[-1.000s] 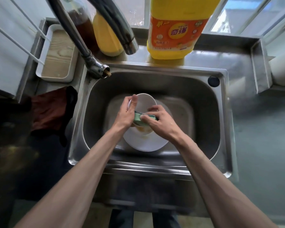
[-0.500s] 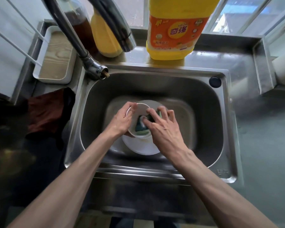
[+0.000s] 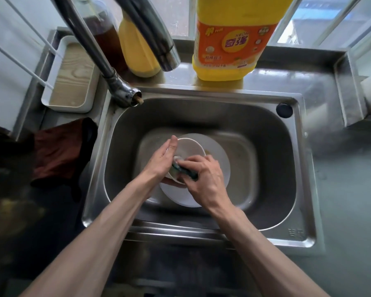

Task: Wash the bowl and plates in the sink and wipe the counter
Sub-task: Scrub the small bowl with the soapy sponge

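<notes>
Dark red cloth (image 3: 58, 151) lies crumpled on the far left, below a white plastic tray with a wood-grain floor (image 3: 66, 108). From where I stand, the bent chrome tap (image 3: 118, 86) reaches over the stainless steel sink (image 3: 201, 93), with no water that I can see running. Behind it stand a squat yellow bottle (image 3: 139, 50) and a tall yellow detergent jug with an orange label (image 3: 231, 39). Down in the basin the left hand (image 3: 161, 161) grips the small white ceramic bowl (image 3: 191, 148), which is tilted up off the bottom. The thumb lies along the rim and the palm cups the outer wall, with the other fingers hidden beneath. Just right of that, the right hand (image 3: 208, 179) has its fingers curled tight round a green sponge (image 3: 185, 170), pressed against the bowl's near edge. Under both lies a white round plate (image 3: 217, 146), flat on the sink floor, with some yellowish residue on it beside the bowl. I'd guess the bowl is light, rigid and slick once soapy, and that it would chip against the steel if dropped. Rim and underside, as it is held now, looks the safest purchase. The plate will likely want lifting by its edge, thumb on top. Further right, the grey counter (image 3: 351, 200) is not yet wiped
</notes>
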Motion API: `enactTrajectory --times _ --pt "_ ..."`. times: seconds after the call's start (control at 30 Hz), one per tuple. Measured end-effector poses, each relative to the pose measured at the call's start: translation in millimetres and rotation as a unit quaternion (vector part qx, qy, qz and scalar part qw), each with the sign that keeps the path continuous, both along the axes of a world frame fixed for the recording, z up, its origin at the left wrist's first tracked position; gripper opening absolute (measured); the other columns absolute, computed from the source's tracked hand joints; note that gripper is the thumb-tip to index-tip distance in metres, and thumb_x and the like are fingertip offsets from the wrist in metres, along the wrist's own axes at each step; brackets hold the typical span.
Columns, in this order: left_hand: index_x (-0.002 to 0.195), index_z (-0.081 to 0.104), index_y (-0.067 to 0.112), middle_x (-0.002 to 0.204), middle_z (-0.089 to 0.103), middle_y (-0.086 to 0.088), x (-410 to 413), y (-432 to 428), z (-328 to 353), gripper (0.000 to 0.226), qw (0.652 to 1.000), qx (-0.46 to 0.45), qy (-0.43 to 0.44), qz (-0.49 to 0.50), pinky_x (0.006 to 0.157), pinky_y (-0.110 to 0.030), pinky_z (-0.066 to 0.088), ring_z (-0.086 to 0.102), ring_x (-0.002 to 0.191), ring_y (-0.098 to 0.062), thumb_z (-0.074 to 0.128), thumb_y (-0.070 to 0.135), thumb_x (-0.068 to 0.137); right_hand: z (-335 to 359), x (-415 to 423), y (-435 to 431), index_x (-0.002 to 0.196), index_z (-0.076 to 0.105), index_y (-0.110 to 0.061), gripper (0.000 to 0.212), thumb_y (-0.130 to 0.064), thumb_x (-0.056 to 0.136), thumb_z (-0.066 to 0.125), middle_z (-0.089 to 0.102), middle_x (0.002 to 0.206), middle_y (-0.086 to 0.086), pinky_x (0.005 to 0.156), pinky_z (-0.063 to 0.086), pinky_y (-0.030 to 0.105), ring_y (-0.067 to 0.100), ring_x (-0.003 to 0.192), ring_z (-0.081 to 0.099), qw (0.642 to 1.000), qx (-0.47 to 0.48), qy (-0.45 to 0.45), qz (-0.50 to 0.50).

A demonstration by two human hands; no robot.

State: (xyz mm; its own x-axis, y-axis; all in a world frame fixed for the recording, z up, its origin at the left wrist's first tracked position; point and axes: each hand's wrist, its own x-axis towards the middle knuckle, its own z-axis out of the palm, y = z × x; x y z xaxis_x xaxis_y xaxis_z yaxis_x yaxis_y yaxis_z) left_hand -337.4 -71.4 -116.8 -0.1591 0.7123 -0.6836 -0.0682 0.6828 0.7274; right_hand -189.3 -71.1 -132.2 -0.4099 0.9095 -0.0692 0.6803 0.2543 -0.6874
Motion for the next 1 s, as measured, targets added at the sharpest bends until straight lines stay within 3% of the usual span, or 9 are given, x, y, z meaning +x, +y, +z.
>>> enactTrajectory --times 0.13,0.2,0.27,0.33,0.5,0.67,0.8,0.9,1.0 --pt "0.122 0.068 0.029 0.122 0.068 -0.009 9 -4 2 0.049 0.999 0.006 -0.033 0.031 0.057 -0.047 0.062 0.069 0.106 -0.033 0.043 0.065 0.099 1 -4 9 0.101 0.08 -0.031 0.02 -0.029 0.081 0.084 0.07 0.113 -0.002 0.078 0.044 0.038 0.027 0.097 0.055 0.978 0.163 -0.123 0.043" --pt "0.124 0.067 0.025 0.122 0.067 -0.008 11 -4 0 0.049 0.999 0.025 -0.005 0.041 0.051 -0.037 0.06 0.067 0.106 -0.03 0.042 0.06 0.101 0 -5 9 0.091 0.079 -0.028 0.014 -0.024 0.078 0.082 0.069 0.105 0.0 0.078 0.043 0.038 0.027 0.092 0.056 0.965 0.186 -0.182 0.013" --pt "0.117 0.069 0.025 0.11 0.069 -0.001 14 -6 -8 0.045 0.996 0.054 0.064 0.044 0.059 -0.028 0.059 0.064 0.102 -0.022 0.039 0.056 0.104 -1 -7 5 0.084 0.078 -0.026 0.011 -0.023 0.075 0.084 0.068 0.093 0.001 0.076 0.039 0.037 0.026 0.085 0.054 0.96 0.178 -0.216 -0.018" --pt "0.107 0.069 0.031 0.098 0.071 0.008 19 -10 -19 0.042 0.991 0.066 0.094 0.065 0.076 -0.029 0.058 0.066 0.099 -0.019 0.038 0.058 0.103 4 -7 3 0.084 0.08 -0.027 0.01 -0.03 0.076 0.084 0.069 0.087 0.0 0.076 0.036 0.036 0.025 0.083 0.052 0.968 0.129 -0.211 -0.04" --pt "0.115 0.065 0.028 0.101 0.071 0.004 18 -19 -26 0.056 0.988 0.076 0.103 0.081 0.081 -0.03 0.052 0.067 0.097 -0.014 0.032 0.069 0.095 20 -2 18 0.112 0.081 -0.029 0.035 -0.048 0.083 0.079 0.077 0.108 -0.002 0.092 0.054 0.037 0.02 0.106 0.066 0.981 -0.165 -0.1 0.019" --pt "0.114 0.067 0.025 0.097 0.071 0.013 24 -20 -25 0.041 0.992 0.079 0.061 0.08 0.068 -0.008 0.049 0.067 0.092 -0.006 0.036 0.051 0.107 0 -2 11 0.098 0.08 -0.037 0.013 -0.034 0.086 0.075 0.07 0.104 -0.01 0.074 0.046 0.037 0.023 0.093 0.052 0.988 0.059 -0.138 0.046" --pt "0.108 0.066 0.027 0.1 0.071 0.009 28 -18 -23 0.034 0.991 0.095 0.056 0.077 0.063 -0.009 0.051 0.066 0.094 -0.008 0.038 0.045 0.108 0 -8 2 0.086 0.078 -0.028 0.011 -0.024 0.076 0.079 0.069 0.087 -0.001 0.072 0.04 0.036 0.025 0.083 0.052 0.966 0.143 -0.209 -0.049" --pt "0.111 0.065 0.027 0.1 0.069 0.008 25 -17 -20 0.038 0.989 0.102 0.068 0.077 0.054 -0.014 0.052 0.065 0.088 -0.005 0.037 0.051 0.106 12 -16 2 0.094 0.08 -0.028 0.018 -0.04 0.084 0.071 0.074 0.089 0.0 0.079 0.041 0.035 0.024 0.089 0.06 0.973 0.02 -0.214 -0.08" --pt "0.118 0.063 0.026 0.097 0.069 0.007 13 -14 -21 0.043 0.983 0.128 0.12 0.048 0.066 -0.014 0.049 0.066 0.086 -0.004 0.034 0.055 0.105 20 -16 15 0.108 0.081 -0.031 0.034 -0.055 0.084 0.075 0.079 0.098 0.001 0.088 0.057 0.039 0.021 0.098 0.07 0.976 -0.19 -0.101 -0.048"
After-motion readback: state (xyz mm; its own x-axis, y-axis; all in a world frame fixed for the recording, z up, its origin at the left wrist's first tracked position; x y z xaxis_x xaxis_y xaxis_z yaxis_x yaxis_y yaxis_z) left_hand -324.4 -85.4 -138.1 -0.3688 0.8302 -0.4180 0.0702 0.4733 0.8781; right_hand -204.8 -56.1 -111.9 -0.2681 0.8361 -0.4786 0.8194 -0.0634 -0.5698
